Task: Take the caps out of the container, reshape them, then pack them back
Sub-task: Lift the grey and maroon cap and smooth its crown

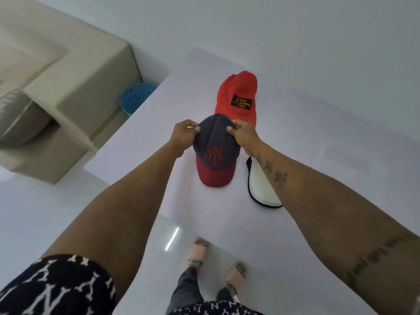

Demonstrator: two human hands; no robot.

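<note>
Item 1, navy cap [216,142]: dark navy crown with a red embroidered monogram on the front panel and a dark red brim pointing toward the person. It sits on the white worktop [318,137] near the middle, crown raised, brim resting on the surface. Both hands are on its crown.

Item 2, left hand [184,137]: grip narrow, fingertips pinching the fabric at the left upper edge of the navy cap's crown.

Item 3, right hand [244,136]: grip likewise narrow, thumb and fingers pinched on the right upper edge of the same crown. Forearm tattooed.

Item 4, red cap [238,96]: bright red-orange, with a black rectangular patch bearing orange lettering on the front. It lies on the worktop just behind the navy cap, its near part hidden by the navy crown and the right hand.

Item 5, white cap [261,185]: pale, with dark edging, lying on the worktop to the right of the navy cap and largely covered by the right forearm; only part of it can be made out.

Item 6, blue container [136,96]: round, on the floor beyond the worktop's left edge, beside a beige sofa [56,87]. Its contents cannot be seen.

Item 7, surroundings: glossy white floor [29,212]; patterned black-and-white sleeve [56,287] at lower left; feet in pink slippers [200,248] below the worktop's near edge.
</note>
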